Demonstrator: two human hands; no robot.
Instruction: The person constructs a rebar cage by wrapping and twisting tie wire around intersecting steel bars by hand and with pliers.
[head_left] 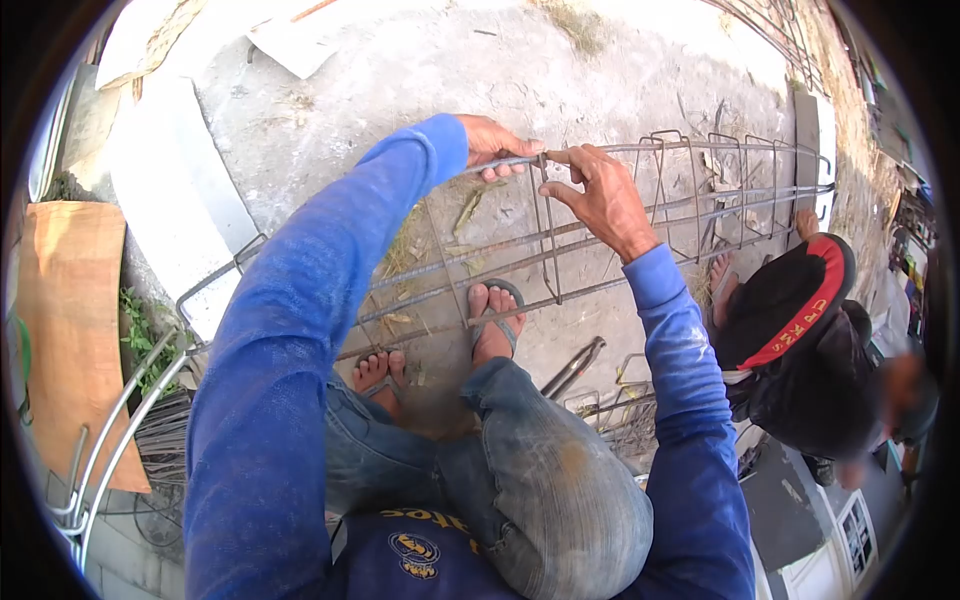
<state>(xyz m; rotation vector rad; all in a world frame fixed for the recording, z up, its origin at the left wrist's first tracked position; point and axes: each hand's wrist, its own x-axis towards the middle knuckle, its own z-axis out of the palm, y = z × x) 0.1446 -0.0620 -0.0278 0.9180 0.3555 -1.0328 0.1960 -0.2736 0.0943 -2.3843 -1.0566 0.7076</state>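
A long cage of steel rebar [590, 238] with bent wire stirrups [697, 200] stretches across in front of my knees. My left hand [495, 148] is closed around the upper bar, thumb on top and fingers beneath. Just right of it, my right hand [605, 195] is at the corner where a rectangular stirrup [551, 250] meets that bar. Its index finger lies along the bar and its thumb tip is against the stirrup's side. Whether a thin tie wire is between these fingers is too small to tell.
Another person in a black and red cap [790, 305] crouches at right beside the cage. A dark metal tool [575, 367] lies near my right knee. A plywood sheet [70, 340] and bent metal tubing [130, 430] are at left. My sandalled foot [495, 318] is under the bars.
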